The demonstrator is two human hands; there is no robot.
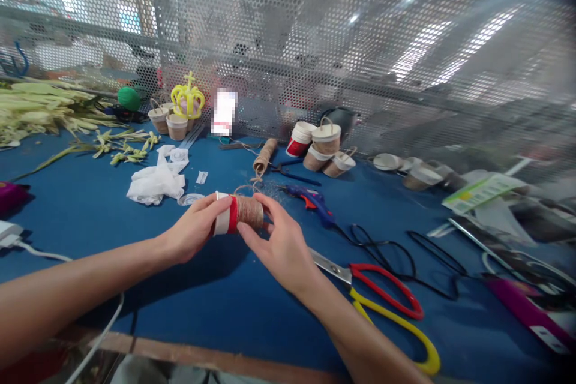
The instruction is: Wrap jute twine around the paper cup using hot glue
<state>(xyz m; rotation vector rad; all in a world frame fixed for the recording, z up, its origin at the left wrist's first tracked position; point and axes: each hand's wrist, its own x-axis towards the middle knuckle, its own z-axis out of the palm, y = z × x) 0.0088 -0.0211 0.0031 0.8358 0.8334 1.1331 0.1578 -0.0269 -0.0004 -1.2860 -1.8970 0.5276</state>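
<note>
Between my two hands a small paper cup lies on its side above the table. Its rim end is white, a red band follows, and brown twine is wound around the other end. My left hand is closed around the white rim end. My right hand has its thumb and fingers around the twine-wound end. A strand of twine runs from the cup toward a roll of twine just behind it. To the right of the cup lies a blue glue gun.
Large scissors with red and yellow handles lie by my right forearm. Black pliers, twine-wrapped cups and a yellow crown stand farther back. White plastic and pale husks are leftward. A perforated metal screen borders the back.
</note>
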